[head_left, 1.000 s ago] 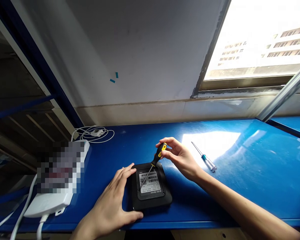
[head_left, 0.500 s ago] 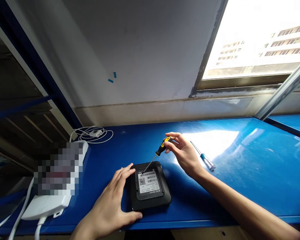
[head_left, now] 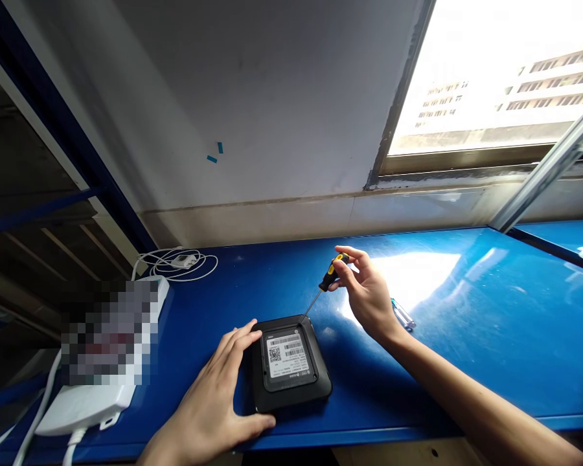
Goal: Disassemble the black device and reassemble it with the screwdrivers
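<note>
A black square electronic box (head_left: pixel 296 396) lies on the blue table, its underside with a white barcode label (head_left: pixel 287 355) facing up. My left hand (head_left: pixel 218 382) grips its left side, fingers at the far left corner and thumb along the near edge. Pinched in my right hand (head_left: pixel 369 291) is a black-and-yellow screwdriver (head_left: pixel 334 270), tilted, its handle up and to the right. Its thin shaft reaches down to the far right corner of the box's recessed panel. Whether the tip sits in a screw hole is too small to tell.
Behind my right hand lies a second screwdriver with a clear and teal handle (head_left: pixel 403 314), partly hidden. A white power strip (head_left: pixel 92 401), partly pixelated, rests at the left with cords. A coiled white cable (head_left: pixel 204 264) lies near the wall. The table's front edge (head_left: pixel 369 437) runs close by.
My right hand has moved the screwdriver right and away from me, its tip going from the panel's far left area to its far right corner. My left hand stays on the box.
</note>
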Demonstrator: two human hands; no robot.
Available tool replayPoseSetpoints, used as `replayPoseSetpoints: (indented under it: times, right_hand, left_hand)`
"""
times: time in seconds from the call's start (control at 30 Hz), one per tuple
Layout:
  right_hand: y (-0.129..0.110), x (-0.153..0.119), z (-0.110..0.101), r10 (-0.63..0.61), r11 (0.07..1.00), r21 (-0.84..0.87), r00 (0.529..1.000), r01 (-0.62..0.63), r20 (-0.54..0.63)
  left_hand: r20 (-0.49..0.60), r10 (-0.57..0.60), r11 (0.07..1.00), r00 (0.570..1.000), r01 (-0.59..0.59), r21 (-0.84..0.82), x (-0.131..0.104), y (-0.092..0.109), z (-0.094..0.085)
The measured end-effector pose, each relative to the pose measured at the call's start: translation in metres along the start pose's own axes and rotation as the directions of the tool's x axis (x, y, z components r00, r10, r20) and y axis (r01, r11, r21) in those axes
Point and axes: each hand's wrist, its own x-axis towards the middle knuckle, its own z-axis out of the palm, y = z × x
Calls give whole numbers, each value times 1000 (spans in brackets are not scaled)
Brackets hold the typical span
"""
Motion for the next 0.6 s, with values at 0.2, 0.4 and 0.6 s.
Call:
replayPoseSetpoints:
  times: [0.2,0.4,0.6]
  right_hand:
    - [-5,0,-2,-89,995,-51,996,87,-21]
    - [-5,-1,-2,-122,992,-30,992,122,-2]
    - [-6,-2,-2,-136,991,-9,991,136,-6]
  left_hand:
    - [57,-44,999,997,44,8,1,14,-9]
    - [74,-77,997,994,77,5,4,25,-15]
    - [86,-90,996,992,90,4,4,24,-16]
